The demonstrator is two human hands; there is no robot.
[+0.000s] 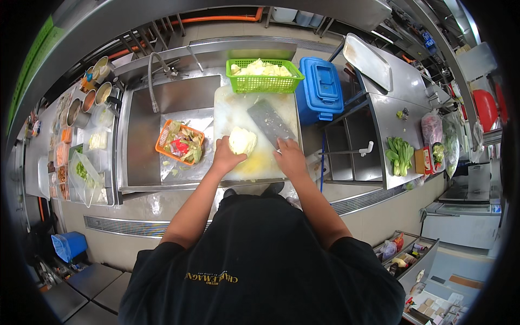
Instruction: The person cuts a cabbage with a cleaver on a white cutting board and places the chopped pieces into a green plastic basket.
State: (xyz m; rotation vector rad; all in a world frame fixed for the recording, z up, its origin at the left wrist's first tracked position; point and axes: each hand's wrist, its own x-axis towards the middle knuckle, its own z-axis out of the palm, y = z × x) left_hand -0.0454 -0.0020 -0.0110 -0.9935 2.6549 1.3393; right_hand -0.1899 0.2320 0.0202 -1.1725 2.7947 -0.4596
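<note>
My left hand [228, 156] grips a pale piece of cabbage [243, 140] from its left and near side, on a white cutting board [231, 105]. At the board's right, my right hand [290, 157] is at the handle end of a broad cleaver [270, 121], its fingers around the handle, which they mostly hide. The blade lies flat on the board, pointing away and to the left, with small cabbage bits on it. Beyond the board's far edge stands a green plastic basket [266, 84] holding pale cut cabbage. Yellowish stains mark the board near me.
Left of the board, a steel sink [146, 95] holds an orange basket [160, 142] of leaf scraps under a flexible faucet [151, 87]. A lidded blue bin [321, 91] stands right of the board. Further right, a steel table [392, 118] bears bok choy [400, 156]. Food containers fill the left counter.
</note>
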